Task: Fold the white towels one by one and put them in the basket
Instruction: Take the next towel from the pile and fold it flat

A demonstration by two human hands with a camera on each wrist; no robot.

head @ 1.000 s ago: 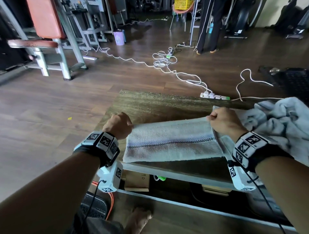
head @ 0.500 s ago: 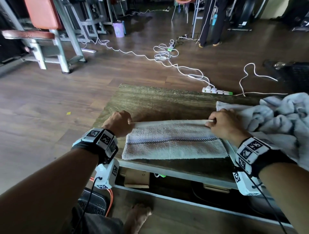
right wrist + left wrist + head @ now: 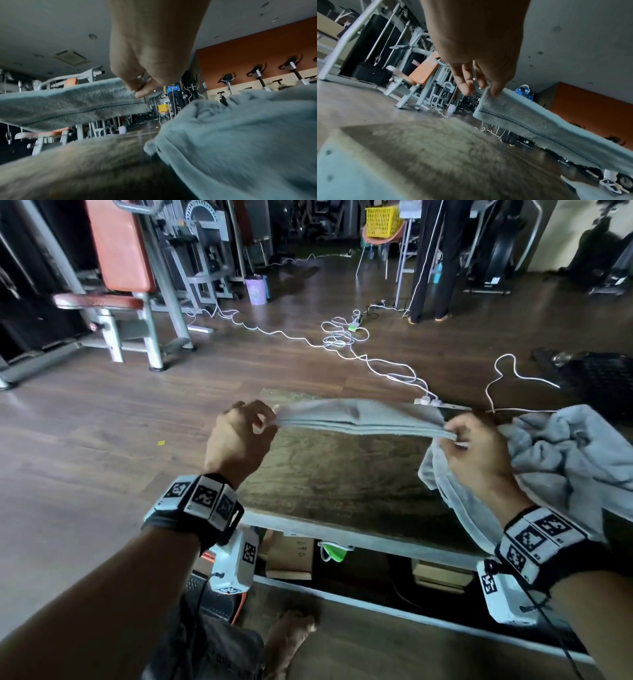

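Gym floor behind, worn table (image 3: 342, 474) below: folded towel (image 3: 359, 419) stretched in mid-air, one end pinched in left hand (image 3: 239, 436), other in right hand (image 3: 476, 446), heap of towels (image 3: 565, 453) beside; likely next, bringing ends together, basket (image 3: 380, 220) far off.

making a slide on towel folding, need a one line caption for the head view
Both hands, left hand and right hand, pinch the ends of a folded white towel lifted above the wooden table.

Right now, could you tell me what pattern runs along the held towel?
A thin dark zigzag line on the white towel, clearest from the left wrist.
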